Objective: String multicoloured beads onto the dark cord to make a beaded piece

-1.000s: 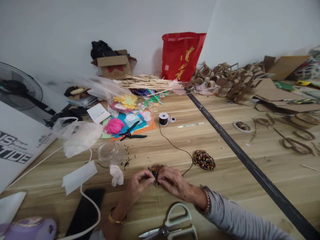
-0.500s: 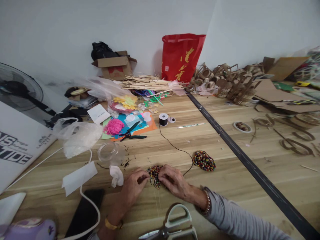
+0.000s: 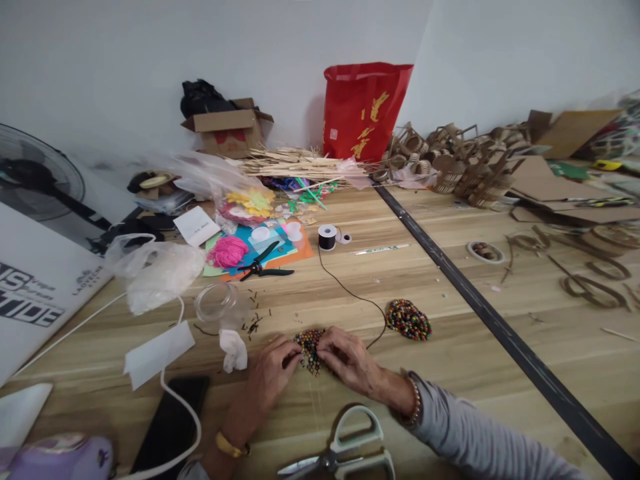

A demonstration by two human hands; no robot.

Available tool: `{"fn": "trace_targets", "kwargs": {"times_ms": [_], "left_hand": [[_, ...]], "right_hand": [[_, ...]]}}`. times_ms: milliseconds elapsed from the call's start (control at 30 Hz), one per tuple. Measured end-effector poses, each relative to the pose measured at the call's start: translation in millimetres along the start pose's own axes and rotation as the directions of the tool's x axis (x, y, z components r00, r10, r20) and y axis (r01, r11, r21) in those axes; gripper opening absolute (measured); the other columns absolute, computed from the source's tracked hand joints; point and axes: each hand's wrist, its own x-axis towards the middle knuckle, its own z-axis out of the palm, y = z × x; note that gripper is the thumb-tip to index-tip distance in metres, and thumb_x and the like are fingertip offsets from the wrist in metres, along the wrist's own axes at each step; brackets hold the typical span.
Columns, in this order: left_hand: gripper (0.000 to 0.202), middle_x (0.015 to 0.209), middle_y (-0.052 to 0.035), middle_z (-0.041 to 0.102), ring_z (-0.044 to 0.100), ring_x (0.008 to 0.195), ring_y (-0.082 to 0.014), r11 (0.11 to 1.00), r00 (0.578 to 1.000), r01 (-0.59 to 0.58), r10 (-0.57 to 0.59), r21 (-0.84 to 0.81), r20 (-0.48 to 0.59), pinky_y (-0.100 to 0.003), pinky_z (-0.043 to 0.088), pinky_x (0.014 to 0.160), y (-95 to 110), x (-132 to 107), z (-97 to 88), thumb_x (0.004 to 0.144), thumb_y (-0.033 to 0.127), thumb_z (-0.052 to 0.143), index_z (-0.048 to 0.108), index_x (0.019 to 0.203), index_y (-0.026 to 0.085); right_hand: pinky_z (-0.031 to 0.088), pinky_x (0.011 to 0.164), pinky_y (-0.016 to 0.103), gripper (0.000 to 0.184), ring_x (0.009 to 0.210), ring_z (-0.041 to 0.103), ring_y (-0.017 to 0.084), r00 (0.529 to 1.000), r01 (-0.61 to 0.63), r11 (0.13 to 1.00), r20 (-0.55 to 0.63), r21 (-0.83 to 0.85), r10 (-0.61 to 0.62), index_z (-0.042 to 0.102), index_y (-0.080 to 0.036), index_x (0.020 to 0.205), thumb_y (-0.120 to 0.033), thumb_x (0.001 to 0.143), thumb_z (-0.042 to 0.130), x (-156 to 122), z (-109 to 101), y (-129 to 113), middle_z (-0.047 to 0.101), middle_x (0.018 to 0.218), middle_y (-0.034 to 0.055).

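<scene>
A small patch of multicoloured beads (image 3: 310, 347) lies on the wooden table (image 3: 450, 360) between my two hands. My left hand (image 3: 273, 370) pinches its left edge with closed fingers. My right hand (image 3: 347, 360) presses and grips its right side, fingers curled. A black cord (image 3: 350, 290) runs from under my right hand up to a black spool (image 3: 327, 237). A second oval beaded piece (image 3: 408, 320) lies just right of my hands. Large scissors (image 3: 345, 447) lie near the front edge.
Black pliers (image 3: 263, 267), pink yarn (image 3: 227, 252) and coloured paper sit behind. A clear jar (image 3: 220, 303), plastic bag (image 3: 155, 270), black phone (image 3: 170, 427) and white cable are at left. A red bag (image 3: 364, 110) and cardboard pieces (image 3: 465, 167) line the back.
My left forearm has shifted slightly left and my fingers have kept working at the beaded patch, which stays in the same spot.
</scene>
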Motion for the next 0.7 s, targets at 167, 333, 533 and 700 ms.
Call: {"fn": "trace_targets", "kwargs": {"times_ms": [167,333,533,700], "left_hand": [[0.012,0.076,-0.0051,0.068,0.064,0.074,-0.0215,1.000,1.000,-0.012,0.012,0.024,-0.008,-0.033,0.050,0.070,-0.7,0.0,4.3,0.080,0.013,0.059,0.069,0.076,0.017],[0.012,0.073,-0.0051,0.067,0.063,0.071,-0.0207,1.000,0.998,-0.023,0.023,-0.004,-0.054,-0.032,0.050,0.068,-0.4,0.7,4.8,0.079,0.013,0.059,0.069,0.074,0.016],[0.011,0.067,-0.0039,0.069,0.063,0.062,-0.0175,0.970,0.991,0.020,-0.051,-0.242,-0.125,-0.027,0.051,0.061,-2.0,1.8,3.8,0.076,0.017,0.059,0.069,0.072,0.016],[0.010,0.069,-0.0051,0.073,0.066,0.065,-0.0184,0.875,0.984,0.112,-0.165,-0.471,-0.072,-0.027,0.053,0.064,0.2,0.2,2.2,0.072,0.022,0.063,0.070,0.073,0.016]], "right_hand": [[0.043,0.057,0.022,0.025,0.063,0.053,0.013,0.969,-0.240,0.958,-0.013,0.156,0.245,0.059,-0.016,0.079,-0.037,0.092,0.054,1.3,0.2,-0.6,0.058,0.070,0.0024],[0.034,0.043,0.018,0.033,0.046,0.041,0.007,0.885,-0.435,0.794,0.040,0.424,0.463,0.055,-0.016,0.078,-0.048,0.084,0.060,5.5,-0.5,1.7,0.048,0.056,-0.0046],[0.036,0.042,0.017,0.033,0.044,0.044,0.006,0.863,-0.430,0.693,0.037,0.578,0.505,0.056,-0.016,0.074,-0.046,0.079,0.068,9.6,-4.6,3.8,0.053,0.055,-0.0041],[0.037,0.040,0.017,0.029,0.040,0.046,0.006,0.870,-0.391,0.611,0.060,0.688,0.489,0.057,-0.016,0.072,-0.041,0.079,0.070,7.7,-4.9,7.7,0.055,0.052,-0.0041]]}}
